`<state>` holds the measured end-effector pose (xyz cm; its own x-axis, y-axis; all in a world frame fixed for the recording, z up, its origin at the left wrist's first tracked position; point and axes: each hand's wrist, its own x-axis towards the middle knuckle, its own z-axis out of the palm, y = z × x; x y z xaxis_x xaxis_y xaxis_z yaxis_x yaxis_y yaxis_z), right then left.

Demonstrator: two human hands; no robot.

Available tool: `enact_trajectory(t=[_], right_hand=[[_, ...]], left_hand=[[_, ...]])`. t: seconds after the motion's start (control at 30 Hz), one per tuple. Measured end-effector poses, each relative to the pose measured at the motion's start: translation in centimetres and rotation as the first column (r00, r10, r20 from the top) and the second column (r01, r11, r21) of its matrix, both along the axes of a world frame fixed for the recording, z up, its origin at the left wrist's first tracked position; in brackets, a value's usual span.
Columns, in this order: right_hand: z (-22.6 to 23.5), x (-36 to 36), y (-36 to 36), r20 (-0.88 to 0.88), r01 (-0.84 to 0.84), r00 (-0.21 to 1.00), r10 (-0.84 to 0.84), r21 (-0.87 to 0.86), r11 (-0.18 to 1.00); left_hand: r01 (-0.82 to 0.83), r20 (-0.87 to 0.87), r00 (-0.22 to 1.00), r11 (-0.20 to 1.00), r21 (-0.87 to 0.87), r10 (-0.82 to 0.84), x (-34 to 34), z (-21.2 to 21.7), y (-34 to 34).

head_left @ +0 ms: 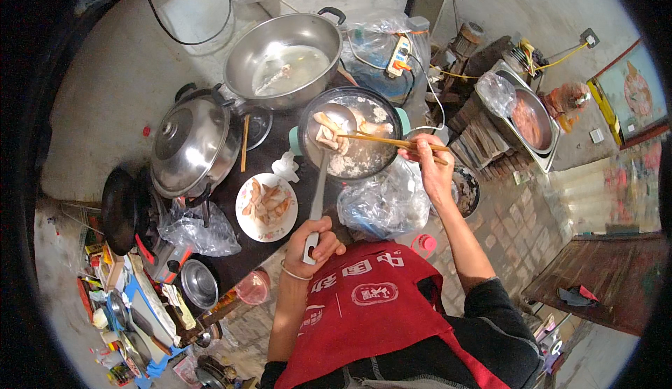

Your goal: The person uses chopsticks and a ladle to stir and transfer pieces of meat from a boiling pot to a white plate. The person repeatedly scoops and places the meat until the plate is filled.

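My left hand (pixel 313 243) grips the handle of a long metal ladle (pixel 329 124), whose bowl carries pale pieces of food above a round basin of white flour (pixel 357 154). My right hand (pixel 428 165) holds wooden chopsticks (pixel 381 140) pointing left, their tips touching the food in the ladle. A white plate with several pieces of raw meat (pixel 265 206) lies just left of the ladle handle on the dark table.
A big steel pot with cloudy liquid (pixel 283 59) stands behind the basin, a lidded steel pot (pixel 192 144) to the left. A black pan (pixel 117 210), clear plastic bags (pixel 381 207), a power strip (pixel 399 54) and a tray with meat (pixel 530 119) surround the table.
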<state>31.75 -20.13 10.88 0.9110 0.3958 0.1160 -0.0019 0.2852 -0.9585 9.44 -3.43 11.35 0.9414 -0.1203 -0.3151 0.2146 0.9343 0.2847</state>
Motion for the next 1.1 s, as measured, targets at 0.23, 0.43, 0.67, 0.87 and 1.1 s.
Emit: enact_trajectory(t=[0.23, 0.43, 0.67, 0.87, 1.1], right_hand=[[-2.2, -0.1, 2.4, -0.111, 0.072, 0.991, -0.069, 0.028, 0.997], [-3.0, -1.6, 3.0, -0.035, 0.103, 0.994, -0.104, -0.017, 0.995], [-3.3, -2.5, 3.4, -0.006, 0.176, 0.984, -0.176, 0.008, 0.984], [-2.6, -2.5, 3.3, -0.108, 0.248, 0.965, -0.239, 0.076, 0.966], [-2.5, -2.3, 3.5, -0.145, 0.261, 0.959, -0.245, 0.098, 0.96]], left_hand=[[0.083, -0.092, 0.994, 0.963, 0.258, -0.061, 0.3, 0.4, -0.3], [0.118, -0.113, 0.99, 0.941, 0.316, -0.086, 0.9, 0.1, -0.1], [0.158, -0.179, 0.979, 0.907, 0.389, -0.093, 1.4, 0.3, -0.3], [0.226, -0.225, 0.969, 0.748, 0.624, -0.105, 1.7, 1.6, -0.4], [0.283, -0.278, 0.955, 0.6, 0.748, -0.104, 1.9, 2.3, -0.4]])
